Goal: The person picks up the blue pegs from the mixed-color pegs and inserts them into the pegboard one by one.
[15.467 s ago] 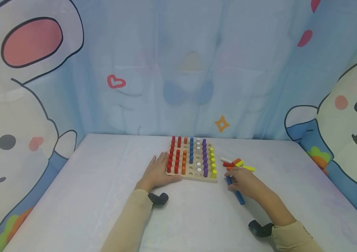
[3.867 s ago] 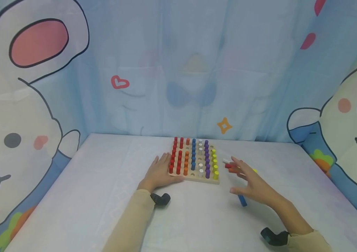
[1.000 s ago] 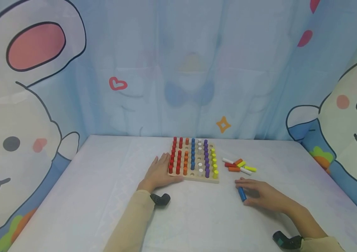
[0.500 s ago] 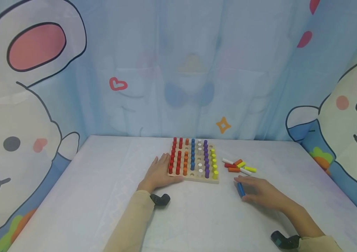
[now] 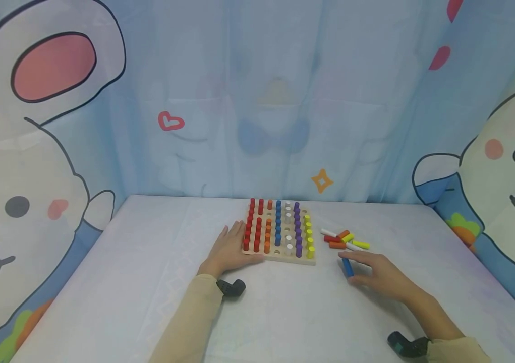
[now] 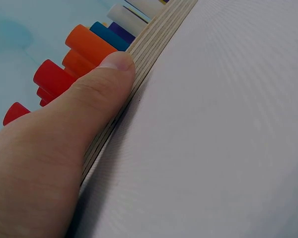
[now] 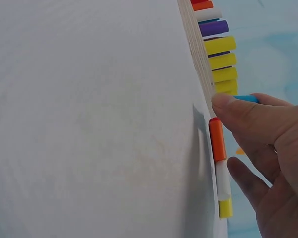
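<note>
In the head view a wooden pegboard (image 5: pixel 302 260) stands with rows of red, orange, blue, white, purple and yellow pegs. Bare holes show in the orange, blue, white and yellow rows. My left hand (image 5: pixel 227 252) lies at the board's left side, fingers straight. Its thumb (image 6: pixel 102 89) presses along the layered front edge in the left wrist view. To the right of the board, my right hand (image 5: pixel 382 275) pinches a blue peg (image 5: pixel 347 267) between thumb and fingers. In the right wrist view, only part of that blue peg (image 7: pixel 247 98) shows behind the thumb.
Beyond my right hand lies a loose pile of pegs: red (image 5: pixel 331 239), orange (image 5: pixel 337 245), white (image 5: pixel 328 232) and yellow (image 5: pixel 361 245). A white cloth (image 5: pixel 103 282) covers the table. Behind it hangs a blue curtain (image 5: pixel 221 65) with cartoon figures.
Since the oldest frame, the board's blue row has gained a peg. My right hand has picked up the blue peg left on the table and moved it slightly forward. My left hand stays put.
</note>
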`<act>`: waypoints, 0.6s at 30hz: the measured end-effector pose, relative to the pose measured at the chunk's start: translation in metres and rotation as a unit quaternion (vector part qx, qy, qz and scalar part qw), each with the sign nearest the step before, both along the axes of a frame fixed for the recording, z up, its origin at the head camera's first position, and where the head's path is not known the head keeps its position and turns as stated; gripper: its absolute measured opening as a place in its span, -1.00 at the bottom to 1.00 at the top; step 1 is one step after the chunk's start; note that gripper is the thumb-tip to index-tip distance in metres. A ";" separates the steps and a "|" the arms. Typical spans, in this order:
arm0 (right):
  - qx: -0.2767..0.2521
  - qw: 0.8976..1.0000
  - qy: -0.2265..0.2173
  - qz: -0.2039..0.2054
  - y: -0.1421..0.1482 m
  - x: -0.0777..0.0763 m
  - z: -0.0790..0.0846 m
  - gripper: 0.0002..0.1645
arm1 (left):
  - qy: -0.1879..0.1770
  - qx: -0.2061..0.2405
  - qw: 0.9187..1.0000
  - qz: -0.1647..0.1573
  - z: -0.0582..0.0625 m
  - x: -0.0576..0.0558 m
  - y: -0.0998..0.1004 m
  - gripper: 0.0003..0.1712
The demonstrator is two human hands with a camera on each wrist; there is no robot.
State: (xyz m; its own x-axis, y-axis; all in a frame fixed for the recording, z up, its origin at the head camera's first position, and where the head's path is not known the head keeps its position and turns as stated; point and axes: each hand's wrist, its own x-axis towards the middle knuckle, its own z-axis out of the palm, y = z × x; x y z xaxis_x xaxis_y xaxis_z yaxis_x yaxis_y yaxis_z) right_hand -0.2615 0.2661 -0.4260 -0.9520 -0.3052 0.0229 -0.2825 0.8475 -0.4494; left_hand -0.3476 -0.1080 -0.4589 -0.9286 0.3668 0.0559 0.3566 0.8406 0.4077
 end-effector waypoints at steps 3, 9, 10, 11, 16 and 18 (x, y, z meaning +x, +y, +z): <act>-0.001 1.000 0.006 -0.001 -0.003 -0.002 0.001 -0.23 | -0.001 0.001 1.000 0.000 0.000 0.000 0.000 0.37; -0.013 1.000 0.018 0.000 -0.010 -0.004 0.000 -0.21 | 0.000 -0.003 1.000 -0.003 -0.001 -0.001 0.001 0.37; -0.015 1.000 0.016 0.000 -0.011 -0.005 -0.001 -0.21 | 0.001 -0.005 1.000 -0.003 -0.001 -0.002 0.001 0.38; -0.018 1.000 0.015 -0.002 -0.011 -0.005 -0.001 -0.22 | 0.002 -0.005 1.000 -0.003 -0.002 -0.002 0.001 0.38; -0.029 0.999 0.008 -0.022 -0.014 -0.009 -0.001 -0.27 | 0.000 0.002 1.000 -0.002 -0.002 -0.002 0.000 0.37; -0.033 0.999 0.009 -0.033 -0.015 -0.011 -0.001 -0.28 | -0.002 0.007 1.000 -0.002 -0.002 -0.002 0.000 0.36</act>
